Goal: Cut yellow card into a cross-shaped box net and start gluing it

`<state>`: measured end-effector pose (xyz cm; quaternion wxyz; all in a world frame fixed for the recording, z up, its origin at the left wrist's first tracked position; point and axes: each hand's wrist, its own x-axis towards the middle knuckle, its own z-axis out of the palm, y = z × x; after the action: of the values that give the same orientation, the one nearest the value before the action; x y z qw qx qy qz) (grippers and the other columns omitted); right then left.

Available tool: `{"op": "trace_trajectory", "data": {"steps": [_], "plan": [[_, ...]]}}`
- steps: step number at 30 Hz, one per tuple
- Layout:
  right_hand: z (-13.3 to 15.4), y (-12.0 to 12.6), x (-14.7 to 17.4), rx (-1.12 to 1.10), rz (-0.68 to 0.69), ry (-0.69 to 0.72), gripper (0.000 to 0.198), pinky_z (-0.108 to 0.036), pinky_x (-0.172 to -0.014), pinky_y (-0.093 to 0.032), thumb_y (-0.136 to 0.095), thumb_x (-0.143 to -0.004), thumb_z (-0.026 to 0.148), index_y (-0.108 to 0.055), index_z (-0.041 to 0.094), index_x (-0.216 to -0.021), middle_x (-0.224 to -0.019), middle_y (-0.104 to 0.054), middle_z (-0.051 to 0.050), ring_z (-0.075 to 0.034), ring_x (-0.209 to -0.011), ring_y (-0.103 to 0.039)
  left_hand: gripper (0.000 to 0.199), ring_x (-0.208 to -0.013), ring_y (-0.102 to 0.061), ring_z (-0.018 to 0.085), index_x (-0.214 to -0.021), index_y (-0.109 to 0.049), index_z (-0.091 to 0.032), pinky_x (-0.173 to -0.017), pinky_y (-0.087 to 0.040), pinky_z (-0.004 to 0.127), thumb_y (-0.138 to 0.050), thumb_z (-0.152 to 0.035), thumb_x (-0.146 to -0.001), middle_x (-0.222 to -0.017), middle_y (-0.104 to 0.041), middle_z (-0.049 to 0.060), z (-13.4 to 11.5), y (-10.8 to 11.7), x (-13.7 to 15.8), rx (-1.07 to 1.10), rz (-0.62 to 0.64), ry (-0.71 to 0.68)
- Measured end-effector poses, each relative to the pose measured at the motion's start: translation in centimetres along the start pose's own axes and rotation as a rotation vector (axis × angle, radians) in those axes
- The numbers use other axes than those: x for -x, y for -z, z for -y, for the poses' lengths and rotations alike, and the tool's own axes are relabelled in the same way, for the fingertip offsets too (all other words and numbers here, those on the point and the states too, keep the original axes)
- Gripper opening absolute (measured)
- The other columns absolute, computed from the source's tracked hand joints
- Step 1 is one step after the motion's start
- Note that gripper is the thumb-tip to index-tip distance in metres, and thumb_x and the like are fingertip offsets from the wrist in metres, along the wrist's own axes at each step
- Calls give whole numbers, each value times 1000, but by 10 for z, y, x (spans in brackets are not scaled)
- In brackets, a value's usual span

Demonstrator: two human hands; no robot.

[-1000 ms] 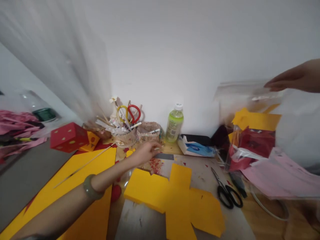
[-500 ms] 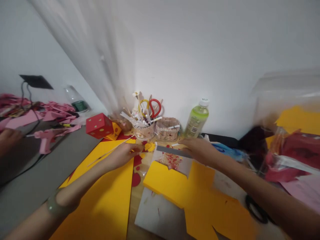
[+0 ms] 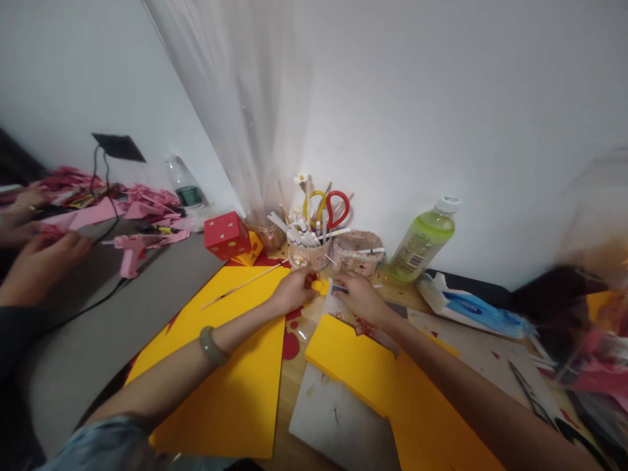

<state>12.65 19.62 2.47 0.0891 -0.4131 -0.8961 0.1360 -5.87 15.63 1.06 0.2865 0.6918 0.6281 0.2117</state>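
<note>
My left hand [image 3: 293, 291] is above the right edge of a large yellow paper sheet [image 3: 230, 366], fingers curled in beside a small yellow paper circle [image 3: 320, 286]. What its fingertips hold, if anything, is hidden. Just across from it, my right hand [image 3: 360, 296] reaches down with bent fingers at a grey strip [image 3: 338, 289] on the white board [image 3: 338, 412]; its grip is not clear. A cut yellow paper shape [image 3: 350, 356] with folded parts lies on that board, below my right hand. Red paper circles [image 3: 291, 347] lie between the sheet and the board.
Behind my hands stand a cup of pens [image 3: 310, 252], a small basket [image 3: 358, 255] and a green drink bottle [image 3: 424, 242]. A red paper cube [image 3: 226, 235], a pink glue gun [image 3: 130, 252] and a co-worker's hand [image 3: 46, 261] are left. Dark scissors [image 3: 530, 392] lie right.
The view has swung left, so the scene sits further right. My hands have come closer together, the right one moving left along the grey strip toward the yellow circles.
</note>
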Motion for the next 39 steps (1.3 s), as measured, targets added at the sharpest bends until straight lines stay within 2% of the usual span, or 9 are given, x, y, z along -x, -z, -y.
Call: {"op": "trace_trajectory", "data": {"steps": [3,7,12,17,20,25,30,35,39], "plan": [[-3,0,-3,0,-1,-10,20,-39,-80,-52,-54,-91,27,-61,16,-106,-108,-63,-6,-19,-92,-62,29,-92,-60,19,-110,-56,-15,-78,-52,40,-55,-32,-87,-110,-60,8,0,-5,-8,35,27,39],[-3,7,3,52,-50,-43,20,-41,-83,-50,-54,-91,26,-61,16,-106,-111,-62,-7,-20,-97,-61,28,-86,-62,17,-109,-56,-14,-73,-53,37,-54,-32,-87,-105,-61,7,5,9,-4,103,24,21],[20,6,-1,92,-42,8,23,-46,-89,-46,-54,-91,29,-60,16,-109,-117,-60,-8,-23,-105,-57,23,-87,-61,17,-102,-59,-13,-76,-52,38,-55,-31,-87,-99,-63,6,10,32,0,87,-50,-76],[33,-7,-17,95,-4,-51,32,-48,-90,-45,-57,-89,31,-56,17,-117,-124,-55,-9,-25,-108,-55,16,-78,-62,15,-92,-61,-13,-72,-51,33,-53,-26,-88,-87,-65,3,15,35,4,-9,-42,-180],[31,-12,-25,61,27,-82,30,-46,-87,-47,-56,-89,30,-56,17,-116,-122,-56,-9,-24,-105,-57,17,-83,-59,16,-91,-64,-17,-77,-46,30,-49,-26,-89,-90,-66,4,19,38,13,-116,-50,-273],[26,-18,-33,-35,63,-131,25,-42,-83,-50,-56,-89,30,-59,16,-111,-114,-61,-7,-21,-98,-60,29,-89,-52,21,-82,-65,-18,-84,-39,34,-46,-39,-89,-86,-63,7,31,40,22,-285,-22,-462],[26,-24,-32,-198,-1,-178,25,-42,-82,-50,-56,-89,29,-59,16,-110,-112,-61,-7,-21,-96,-61,39,-82,-48,22,-69,-62,-17,-79,-37,37,-38,-38,-91,-75,-57,8,45,33,18,-345,-69,-567],[27,-21,-30,-429,-66,-155,25,-39,-77,-52,-55,-90,29,-58,14,-110,-108,-62,-6,-19,-90,-63,41,-67,-50,16,-61,-56,-17,-65,-40,30,-36,-31,-93,-66,-53,3,54,33,14,-215,-155,-620],[32,-24,-29,-577,-36,-113,24,-37,-73,-54,-54,-91,29,-58,14,-110,-104,-63,-6,-18,-86,-64,25,-63,-54,11,-81,-59,-14,-61,-47,28,-47,-34,-91,-73,-58,0,63,39,12,1,-254,-636]]}}
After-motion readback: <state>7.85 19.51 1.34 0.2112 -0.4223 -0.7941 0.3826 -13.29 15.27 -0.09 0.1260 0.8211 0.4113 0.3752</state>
